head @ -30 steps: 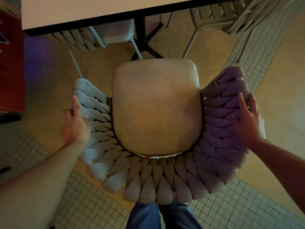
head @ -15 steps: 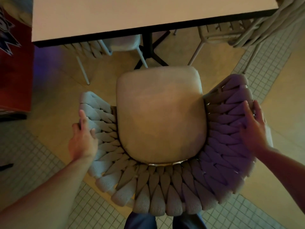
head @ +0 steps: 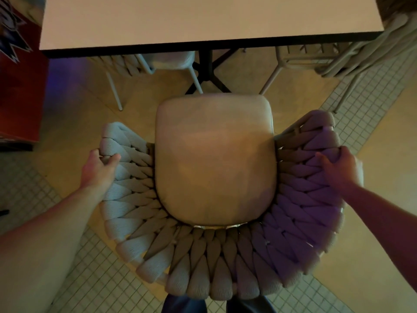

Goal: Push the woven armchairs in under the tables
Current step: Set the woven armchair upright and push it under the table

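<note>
The scene is dim and warm yellow overall. A purple cast falls on the right side of the armchair [head: 225, 222] and on the floor at upper left. The worktop [head: 203, 19] is the brightest area. Wide-angle bending curves the frame edges, and the lower right looks slightly blurred.

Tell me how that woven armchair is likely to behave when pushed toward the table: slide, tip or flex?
The woven armchair will probably slide rather than tip: left hand and right hand grip opposite armrests, so the push is even. Its thin legs may catch on the tiled floor grout. The rope weave probably gives slightly under the fingers.
</note>
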